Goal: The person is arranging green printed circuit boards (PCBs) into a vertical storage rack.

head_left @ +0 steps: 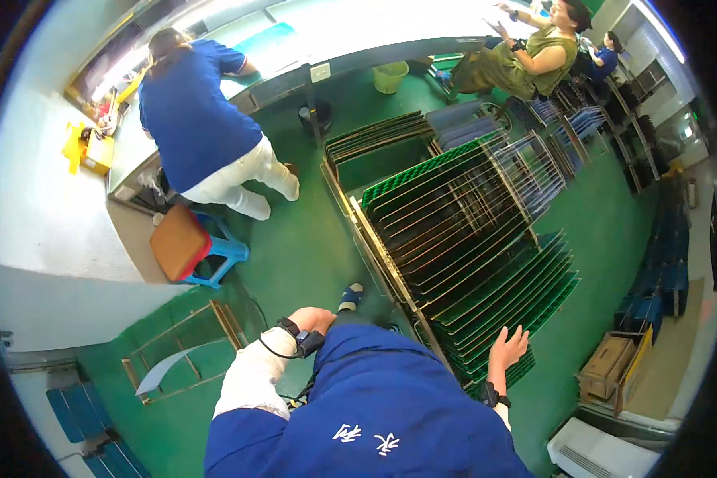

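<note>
My right hand [508, 348] is over the front corner of the rack, its fingers spread and nothing in them. Right beside it are thin green panels [486, 319], standing on edge in a closely spaced row. Whether the fingertips touch a panel I cannot make out. The long rack [398, 279] holding the panels has a pale metal side rail. Close to my waist hangs my left hand [317, 320], a black device strapped at its wrist. The fingers of that hand are hidden, so what they do does not show.
At the bright bench [327, 28], a person in blue [199, 111] leans over; another in olive [534, 68] works farther right. A stool [187, 243] stands left. A low wooden frame [187, 350] lies on the floor. Cardboard boxes [609, 366] sit at the right.
</note>
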Available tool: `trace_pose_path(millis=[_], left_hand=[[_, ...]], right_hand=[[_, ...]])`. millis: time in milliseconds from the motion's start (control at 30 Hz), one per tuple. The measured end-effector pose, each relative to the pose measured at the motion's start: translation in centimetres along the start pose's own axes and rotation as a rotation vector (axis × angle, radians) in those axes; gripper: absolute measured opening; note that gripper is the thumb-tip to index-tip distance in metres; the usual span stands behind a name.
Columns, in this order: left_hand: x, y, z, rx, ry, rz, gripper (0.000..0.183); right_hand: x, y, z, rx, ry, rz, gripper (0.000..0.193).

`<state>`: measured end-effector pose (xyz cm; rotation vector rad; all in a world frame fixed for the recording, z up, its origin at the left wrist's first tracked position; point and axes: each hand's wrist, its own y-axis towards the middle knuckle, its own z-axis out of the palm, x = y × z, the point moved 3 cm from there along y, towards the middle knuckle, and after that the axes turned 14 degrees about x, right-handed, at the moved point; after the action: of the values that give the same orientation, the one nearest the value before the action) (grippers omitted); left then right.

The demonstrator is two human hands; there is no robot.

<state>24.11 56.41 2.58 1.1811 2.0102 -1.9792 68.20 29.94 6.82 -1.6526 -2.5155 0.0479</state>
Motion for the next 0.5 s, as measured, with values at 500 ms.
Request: trace_pose_path(millis=[500], left_hand=[[5.8, 6.1, -6.7, 0.217, 0.213, 0.236, 0.056]], right_hand=[[3.1, 0.3, -1.3, -0.081, 0.134, 0.066, 0.044]])
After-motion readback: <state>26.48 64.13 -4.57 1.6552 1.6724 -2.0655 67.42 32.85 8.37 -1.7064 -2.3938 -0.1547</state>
